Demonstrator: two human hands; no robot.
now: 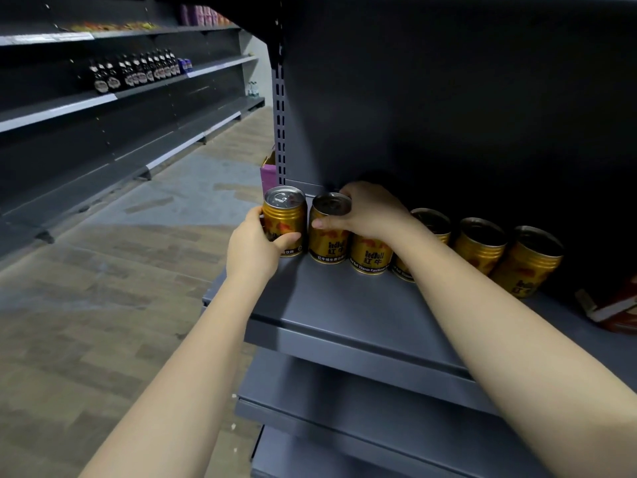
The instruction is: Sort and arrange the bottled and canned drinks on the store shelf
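Observation:
A row of several gold Red Bull cans stands along the back of a grey shelf (344,305). My left hand (255,246) wraps the leftmost can (285,215) at the shelf's left end. My right hand (368,212) grips the second can (329,236) from above, fingers over its rim and thumb on its front. A third can (370,255) stands right beside it, partly under my right wrist. Further right stand three more cans, the last one (527,263) tilted by the lens.
A red and white carton (613,308) lies at the shelf's right end. A purple box (268,175) sits behind the shelf upright. Across the aisle, dark bottles (134,70) line another shelf. Lower grey shelves (344,415) jut out below.

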